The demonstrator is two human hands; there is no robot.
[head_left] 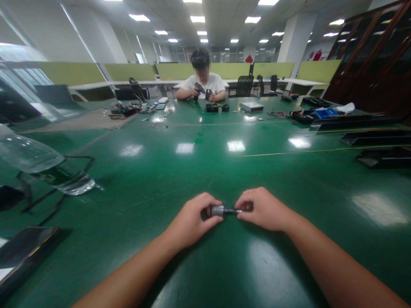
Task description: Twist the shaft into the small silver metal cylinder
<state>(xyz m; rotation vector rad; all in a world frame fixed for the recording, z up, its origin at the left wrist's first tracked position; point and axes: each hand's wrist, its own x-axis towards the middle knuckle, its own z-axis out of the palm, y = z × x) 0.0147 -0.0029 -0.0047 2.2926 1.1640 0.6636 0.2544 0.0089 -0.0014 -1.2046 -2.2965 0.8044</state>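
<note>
A small grey metal cylinder [217, 210] lies sideways just above or on the green table [180, 184]. My left hand [195, 218] grips the cylinder between thumb and fingers. From its right end runs a thin dark rod [229, 211], in line with the cylinder. The fingertips of my right hand [261, 209] pinch the far end of this rod, which they partly hide. Whether the two parts are one piece I cannot tell.
At left are a clear plastic bottle [48, 164], a dark cable [53, 196] and a phone-like slab [28, 252]. Black channels [382, 137] and a thin rod [289, 152] lie at right. Across the table a person [205, 85] handles tools near a grey box [251, 107].
</note>
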